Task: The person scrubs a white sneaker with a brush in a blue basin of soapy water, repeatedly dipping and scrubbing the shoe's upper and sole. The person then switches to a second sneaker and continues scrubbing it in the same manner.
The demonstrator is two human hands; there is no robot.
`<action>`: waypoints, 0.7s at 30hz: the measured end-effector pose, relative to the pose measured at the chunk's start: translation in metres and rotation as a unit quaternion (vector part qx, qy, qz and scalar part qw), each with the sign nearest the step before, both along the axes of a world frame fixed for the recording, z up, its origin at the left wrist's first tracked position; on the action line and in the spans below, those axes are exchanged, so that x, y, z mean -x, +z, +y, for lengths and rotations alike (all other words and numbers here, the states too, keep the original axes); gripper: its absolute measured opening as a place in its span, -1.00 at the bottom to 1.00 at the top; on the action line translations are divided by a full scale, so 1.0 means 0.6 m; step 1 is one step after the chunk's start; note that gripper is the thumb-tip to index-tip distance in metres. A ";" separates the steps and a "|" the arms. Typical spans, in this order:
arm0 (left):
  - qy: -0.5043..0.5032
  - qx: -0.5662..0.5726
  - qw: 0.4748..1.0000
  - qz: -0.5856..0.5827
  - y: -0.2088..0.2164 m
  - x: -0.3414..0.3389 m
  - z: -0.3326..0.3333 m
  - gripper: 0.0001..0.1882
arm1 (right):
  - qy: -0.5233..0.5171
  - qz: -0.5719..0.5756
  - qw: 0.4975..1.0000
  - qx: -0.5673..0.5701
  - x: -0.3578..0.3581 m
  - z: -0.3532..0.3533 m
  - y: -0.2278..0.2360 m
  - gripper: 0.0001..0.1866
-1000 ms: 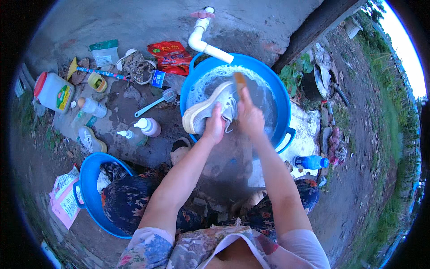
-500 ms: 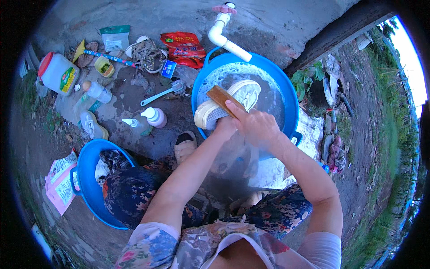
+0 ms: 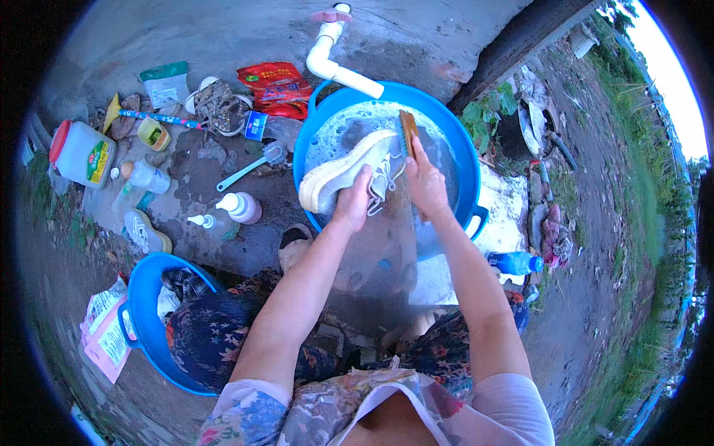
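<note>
Over a blue basin [image 3: 467, 134] of sudsy water, my left hand [image 3: 353, 199] grips a pale grey-white sneaker [image 3: 343, 168] by its upper, near the opening. The shoe lies on its side, its sole edge to the left and its loose laces hanging to the right. My right hand [image 3: 427, 178] is closed around a wooden scrubbing brush [image 3: 408, 130], held nearly upright. The brush's bristles face left, close to the shoe's toe end; whether they touch it I cannot tell.
A white pipe tap [image 3: 349, 77] reaches over the basin. To the left are a long-handled brush [image 3: 244, 173], a pump bottle [image 3: 241, 207], another sneaker [image 3: 147, 231] and a big jar [image 3: 83, 154]. A second blue tub [image 3: 146, 297] holds cloth; a blue bottle [image 3: 515, 262] lies at right.
The sneaker has been turned over onto its side, with its laces now showing. My right hand and the brush have swung from across the shoe to its right side. The view has shifted slightly.
</note>
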State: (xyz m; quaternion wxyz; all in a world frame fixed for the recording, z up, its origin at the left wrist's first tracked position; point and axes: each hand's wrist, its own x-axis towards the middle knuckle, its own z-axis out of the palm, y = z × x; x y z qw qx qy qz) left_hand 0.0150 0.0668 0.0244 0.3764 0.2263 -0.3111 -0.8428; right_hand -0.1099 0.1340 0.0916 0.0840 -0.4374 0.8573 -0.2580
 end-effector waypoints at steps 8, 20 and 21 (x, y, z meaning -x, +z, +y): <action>-0.039 -0.104 0.992 0.067 0.051 -0.020 -0.016 -0.33 | 0.034 0.011 0.999 -0.030 -0.080 0.000 0.005 -0.44; -0.053 -0.142 0.983 0.100 0.085 -0.013 -0.009 -0.33 | -0.062 -0.041 0.995 0.071 -0.026 0.029 -0.007 -0.47; -0.053 -0.148 0.984 0.082 0.108 -0.012 -0.004 -0.35 | -0.097 -0.048 0.990 0.092 -0.013 0.030 0.000 -0.48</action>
